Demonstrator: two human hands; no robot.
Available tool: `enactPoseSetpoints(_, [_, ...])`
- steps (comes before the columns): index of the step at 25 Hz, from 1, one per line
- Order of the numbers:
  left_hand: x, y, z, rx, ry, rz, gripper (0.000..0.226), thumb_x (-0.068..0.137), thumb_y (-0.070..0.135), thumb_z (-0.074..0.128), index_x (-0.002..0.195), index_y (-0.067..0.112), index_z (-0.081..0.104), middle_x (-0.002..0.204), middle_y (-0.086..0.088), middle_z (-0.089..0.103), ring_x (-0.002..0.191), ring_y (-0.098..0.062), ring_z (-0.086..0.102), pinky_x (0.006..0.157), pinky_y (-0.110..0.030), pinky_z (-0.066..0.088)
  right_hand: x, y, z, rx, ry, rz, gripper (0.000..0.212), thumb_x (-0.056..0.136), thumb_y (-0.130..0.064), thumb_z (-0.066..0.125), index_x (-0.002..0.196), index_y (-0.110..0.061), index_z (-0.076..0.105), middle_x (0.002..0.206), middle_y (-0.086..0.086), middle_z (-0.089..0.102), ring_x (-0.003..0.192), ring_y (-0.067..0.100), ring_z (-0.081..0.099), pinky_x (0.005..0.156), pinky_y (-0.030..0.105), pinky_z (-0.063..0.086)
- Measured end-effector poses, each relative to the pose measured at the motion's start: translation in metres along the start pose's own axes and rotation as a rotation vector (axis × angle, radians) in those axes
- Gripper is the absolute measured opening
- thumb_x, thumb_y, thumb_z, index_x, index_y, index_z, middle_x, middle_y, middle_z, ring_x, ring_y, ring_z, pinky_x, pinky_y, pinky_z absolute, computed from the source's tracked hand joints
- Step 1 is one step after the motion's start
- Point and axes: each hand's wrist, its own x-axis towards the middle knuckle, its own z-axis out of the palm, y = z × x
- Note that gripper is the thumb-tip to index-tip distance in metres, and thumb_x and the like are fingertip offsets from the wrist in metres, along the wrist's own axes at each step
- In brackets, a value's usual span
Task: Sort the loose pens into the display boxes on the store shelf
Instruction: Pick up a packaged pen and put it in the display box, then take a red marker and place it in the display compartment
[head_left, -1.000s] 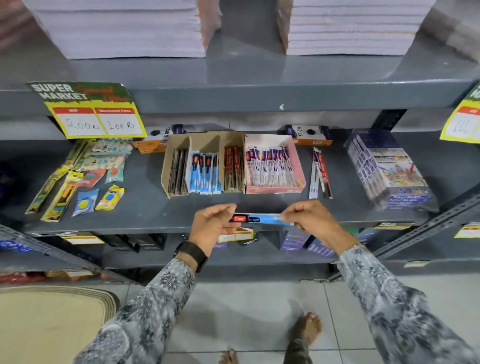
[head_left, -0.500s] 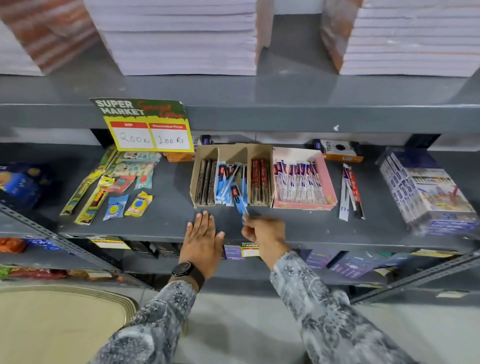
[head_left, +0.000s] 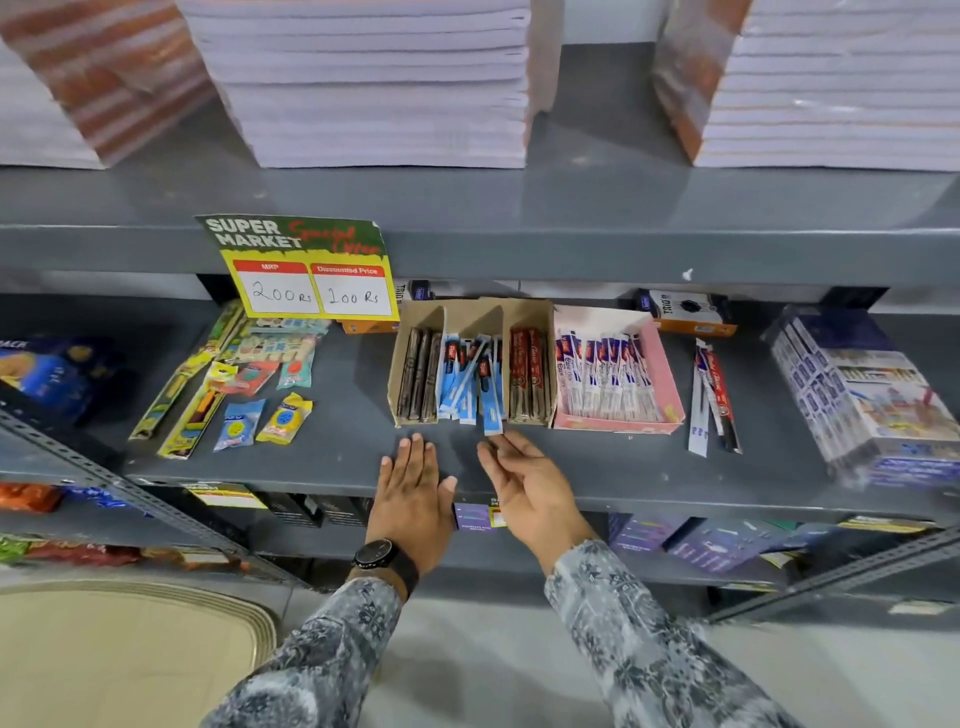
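Note:
A brown cardboard display box (head_left: 542, 318) with three compartments stands on the grey shelf (head_left: 597, 467): dark pens on the left, blue packed pens (head_left: 470, 382) in the middle, red-brown pens on the right. One blue pen pack (head_left: 490, 410) sticks out over the box's front edge. A pink display box (head_left: 667, 382) of white and blue pens stands to its right. Loose pens (head_left: 711, 400) lie on the shelf right of the pink box. My left hand (head_left: 413, 493) lies flat on the shelf in front of the brown box. My right hand (head_left: 524, 483) is empty, fingers apart, just below the protruding blue pack.
Stacks of notebooks (head_left: 374, 83) fill the upper shelf. A yellow price sign (head_left: 311, 283) hangs from its edge. Erasers and pencil packs (head_left: 239, 384) lie to the left, a wrapped bundle of boxes (head_left: 862, 395) to the right. Lower shelves hold more goods.
Both hands held a blue pen pack a second ago. The right hand then put it into the brown box's middle compartment and let go. The left hand went flat on the shelf.

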Motion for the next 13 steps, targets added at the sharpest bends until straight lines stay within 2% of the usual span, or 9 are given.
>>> enactPoseSetpoints(2, [0.0,0.003,0.0,0.016,0.003,-0.024,0.077,0.092,0.047,0.001,0.153,0.002,0.02,0.164,-0.016,0.014,0.152,-0.026,0.005,0.122,-0.043,-0.003,-0.001,-0.003,0.003,0.02,0.016,0.022,0.032,0.097,0.02,0.043,0.122,0.007,0.057,0.101,0.02,0.067,0.098,0.032,0.068,0.082,0.04,0.062])
enactPoseSetpoints(6, [0.0,0.003,-0.003,0.013,-0.029,-0.018,0.081,0.089,0.05,-0.005,0.154,0.004,0.013,0.165,-0.014,0.008,0.153,-0.024,0.0,0.123,-0.041,-0.005,0.004,-0.004,0.022,0.045,-0.001,0.047,0.031,0.097,0.021,0.041,0.119,0.004,0.055,0.091,0.017,0.061,0.094,0.035,0.065,0.077,0.043,0.063])
enactPoseSetpoints(9, [0.0,0.0,-0.001,0.024,-0.022,-0.017,0.081,0.09,0.05,-0.004,0.154,0.004,0.015,0.165,-0.013,0.01,0.153,-0.024,0.002,0.124,-0.043,-0.001,-0.009,-0.009,0.008,-0.105,0.082,0.007,0.038,0.095,0.022,0.044,0.128,0.004,0.055,0.102,0.018,0.063,0.092,0.031,0.066,0.073,0.039,0.065])
enactPoseSetpoints(11, [0.001,0.002,0.004,0.038,-0.011,-0.012,0.08,0.091,0.05,-0.002,0.154,0.004,0.016,0.164,-0.013,0.011,0.153,-0.025,0.004,0.124,-0.044,0.0,-0.026,-0.024,-0.016,-0.302,0.167,-0.124,0.036,0.093,0.023,0.048,0.122,0.005,0.06,0.107,0.019,0.067,0.086,0.03,0.07,0.069,0.034,0.063])
enactPoseSetpoints(13, [0.001,0.001,0.006,0.035,-0.001,-0.017,0.079,0.091,0.05,-0.002,0.154,0.004,0.016,0.165,-0.013,0.01,0.153,-0.025,0.004,0.123,-0.043,-0.002,-0.043,-0.054,-0.043,-0.638,0.27,-0.405,0.03,0.092,0.017,0.054,0.111,0.0,0.069,0.099,0.012,0.075,0.074,0.025,0.073,0.062,0.033,0.063])
